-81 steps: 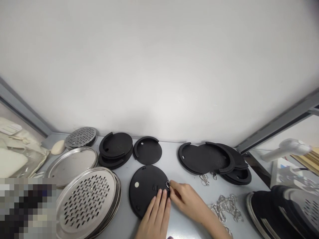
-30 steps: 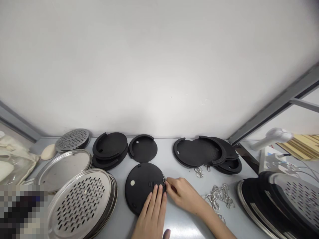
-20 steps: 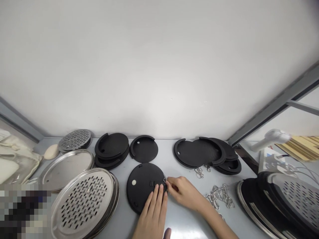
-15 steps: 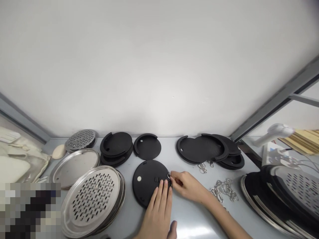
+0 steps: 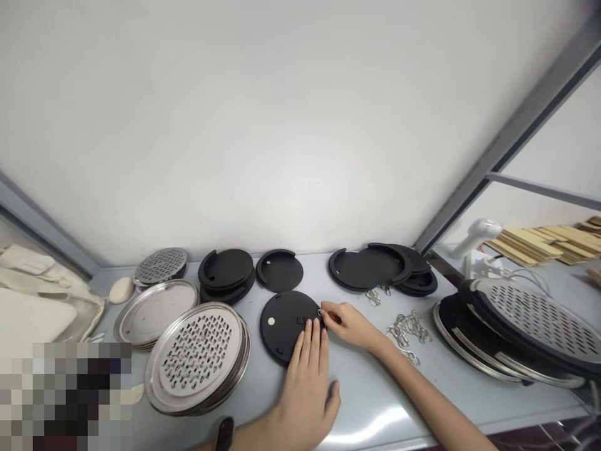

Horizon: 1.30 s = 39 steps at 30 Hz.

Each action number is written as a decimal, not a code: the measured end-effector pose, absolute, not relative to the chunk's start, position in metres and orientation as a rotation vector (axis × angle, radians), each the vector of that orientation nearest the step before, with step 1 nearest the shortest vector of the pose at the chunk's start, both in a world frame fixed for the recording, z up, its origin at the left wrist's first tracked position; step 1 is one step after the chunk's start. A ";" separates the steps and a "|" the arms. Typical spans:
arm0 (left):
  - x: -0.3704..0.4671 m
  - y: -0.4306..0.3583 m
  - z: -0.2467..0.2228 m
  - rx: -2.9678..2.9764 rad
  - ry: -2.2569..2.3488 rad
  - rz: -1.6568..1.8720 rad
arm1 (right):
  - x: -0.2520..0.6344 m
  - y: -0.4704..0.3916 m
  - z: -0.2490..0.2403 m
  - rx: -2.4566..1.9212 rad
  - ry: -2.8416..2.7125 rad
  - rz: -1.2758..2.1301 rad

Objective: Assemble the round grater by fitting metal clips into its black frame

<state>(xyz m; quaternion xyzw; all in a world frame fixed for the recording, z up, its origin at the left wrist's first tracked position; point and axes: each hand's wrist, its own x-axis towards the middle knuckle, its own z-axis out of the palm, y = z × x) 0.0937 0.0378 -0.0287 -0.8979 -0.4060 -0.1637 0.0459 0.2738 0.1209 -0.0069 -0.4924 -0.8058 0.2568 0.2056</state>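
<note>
A round black plate [image 5: 284, 338] with a small white dot lies flat on the grey table. My left hand [image 5: 307, 382] rests on its lower right part with the fingers stretched out flat; the hand holds nothing and wears a dark wristband [image 5: 224, 433]. At the plate's right edge my right hand [image 5: 347, 324] pinches a small metal wire hook [image 5: 320, 312], which touches the rim. The fingers hide part of the hook. To the right of this hand lies a loose pile of similar wire hooks [image 5: 407, 327].
Several black discs with raised rims [image 5: 279, 272] lie along the back wall. On the left stand stacked silver plates [image 5: 157, 313] and perforated metal discs [image 5: 200, 357]. A tall stack of plates [image 5: 511, 338] stands at right, near a white handheld device [image 5: 479, 235] and wooden strips [image 5: 539, 244].
The camera view has shifted to the right, so more of the right side shows. Both hands stay at the black plate, left hand flat, right hand pinching the hook at its rim.
</note>
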 end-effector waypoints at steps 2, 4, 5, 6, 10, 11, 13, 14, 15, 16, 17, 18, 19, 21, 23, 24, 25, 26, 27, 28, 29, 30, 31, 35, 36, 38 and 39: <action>0.094 0.037 -0.029 -2.728 -1.244 -0.527 | 0.272 0.120 -0.009 -1.393 -2.228 0.693; 0.094 0.037 -0.030 -2.723 -1.242 -0.537 | 0.271 0.120 -0.011 -1.410 -2.207 0.669; 0.094 0.037 -0.030 -2.727 -1.235 -0.536 | 0.270 0.121 -0.012 -1.417 -2.197 0.660; 0.093 0.037 -0.031 -2.735 -1.230 -0.532 | 0.270 0.121 -0.013 -1.422 -2.189 0.653; 0.093 0.040 -0.030 -2.755 -1.236 -0.555 | 0.270 0.121 -0.016 -1.439 -2.159 0.637; 0.093 0.041 -0.030 -2.764 -1.243 -0.555 | 0.269 0.120 -0.016 -1.443 -2.153 0.634; 0.093 0.044 -0.028 -2.776 -1.274 -0.557 | 0.269 0.119 -0.018 -1.452 -2.141 0.627; 0.093 0.045 -0.027 -2.779 -1.288 -0.556 | 0.269 0.119 -0.019 -1.455 -2.136 0.622; 0.093 0.046 -0.027 -2.775 -1.304 -0.557 | 0.268 0.118 -0.019 -1.458 -2.130 0.618; 0.092 0.047 -0.026 -2.769 -1.318 -0.558 | 0.268 0.117 -0.020 -1.459 -2.124 0.614; 0.092 0.047 -0.026 -2.757 -1.333 -0.561 | 0.267 0.115 -0.020 -1.459 -2.119 0.611; 0.091 0.048 -0.026 -2.744 -1.348 -0.564 | 0.267 0.114 -0.020 -1.458 -2.115 0.609; 0.091 0.048 -0.026 -2.728 -1.362 -0.567 | 0.266 0.112 -0.020 -1.457 -2.111 0.609; 0.090 0.049 -0.027 -2.689 -1.380 -0.566 | 0.265 0.110 -0.019 -1.455 -2.104 0.611; 0.090 0.050 -0.029 -2.651 -1.372 -0.548 | 0.265 0.108 -0.019 -1.457 -2.096 0.614; 0.091 0.050 -0.030 -2.638 -1.360 -0.535 | 0.265 0.107 -0.019 -1.460 -2.090 0.615; 0.091 0.050 -0.031 -2.630 -1.347 -0.521 | 0.264 0.106 -0.020 -1.464 -2.084 0.616; 0.092 0.051 -0.032 -2.625 -1.336 -0.510 | 0.264 0.105 -0.020 -1.469 -2.076 0.615; 0.092 0.051 -0.033 -2.620 -1.331 -0.503 | 0.264 0.104 -0.021 -1.474 -2.068 0.614; 0.093 0.052 -0.034 -2.613 -1.331 -0.500 | 0.264 0.104 -0.021 -1.479 -2.059 0.613; 0.094 0.052 -0.035 -2.603 -1.336 -0.499 | 0.264 0.103 -0.021 -1.484 -2.051 0.611; 0.094 0.052 -0.036 -2.593 -1.338 -0.498 | 0.263 0.103 -0.021 -1.488 -2.044 0.610; 0.095 0.053 -0.036 -2.584 -1.341 -0.493 | 0.263 0.102 -0.022 -1.490 -2.039 0.610; 0.095 0.053 -0.034 -2.562 -1.335 -0.473 | 0.264 0.102 -0.021 -1.493 -2.034 0.626; 0.095 0.053 -0.033 -2.559 -1.330 -0.473 | 0.265 0.102 -0.020 -1.492 -2.035 0.633; 0.095 0.053 -0.031 -2.559 -1.323 -0.479 | 0.266 0.103 -0.018 -1.486 -2.041 0.653; 0.095 0.053 -0.031 -2.559 -1.325 -0.484 | 0.267 0.103 -0.018 -1.482 -2.045 0.667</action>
